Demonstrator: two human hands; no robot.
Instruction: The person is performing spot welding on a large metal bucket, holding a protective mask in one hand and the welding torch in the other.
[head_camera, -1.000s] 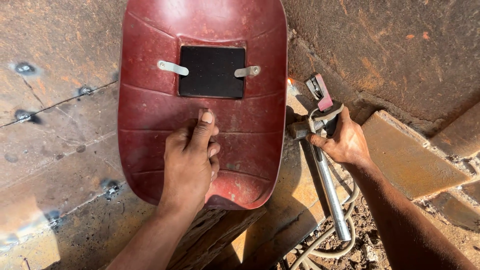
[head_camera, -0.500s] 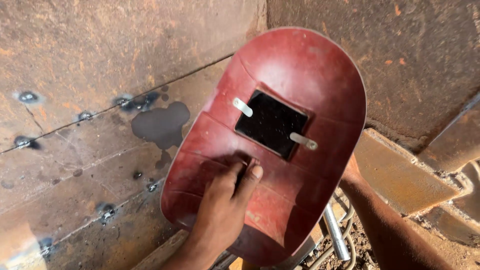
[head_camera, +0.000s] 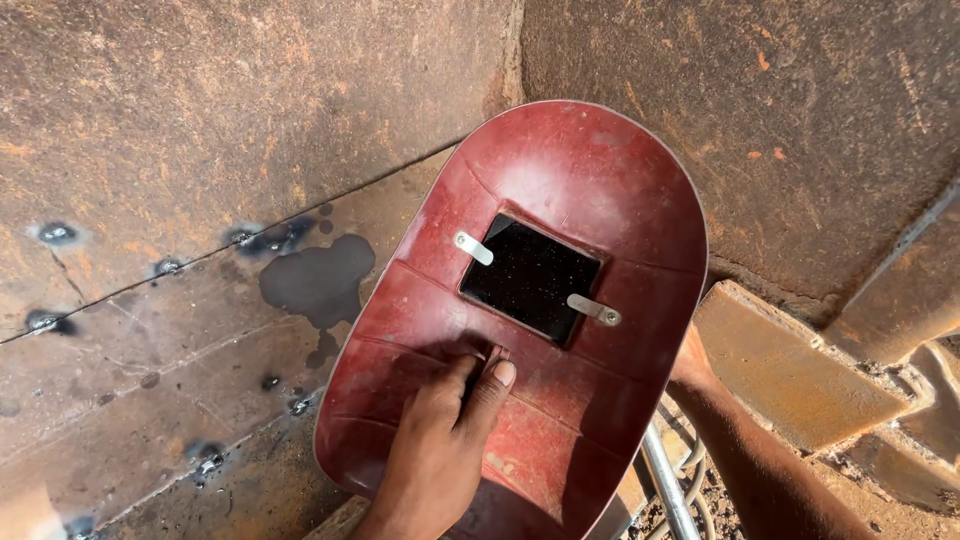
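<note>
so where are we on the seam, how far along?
Done: dark tack spots dot the seam between the rusty steel plates. In hand: the left hand grips the red welding shield, which hides most of the right hand and the work. Left: long bare stretches between tacks.

Shield in left hand (head_camera: 440, 460): red welding hand shield (head_camera: 540, 300), hard moulded plastic or fibre, matt, scuffed, dusty.
Window above the grip: dark glass pane (head_camera: 530, 277), glossy, speckled; two small bright metal clips (head_camera: 594, 309).
Plates left of the grip: rusty steel sheet (head_camera: 200, 150), rough, matt orange-brown; dark burnt weld spots (head_camera: 57, 233) and a grey scorch patch (head_camera: 318, 280).
Right of the grip, by right hand (head_camera: 692, 362): smooth shiny metal tube (head_camera: 668, 490); rough rusted steel block (head_camera: 790, 370).
</note>
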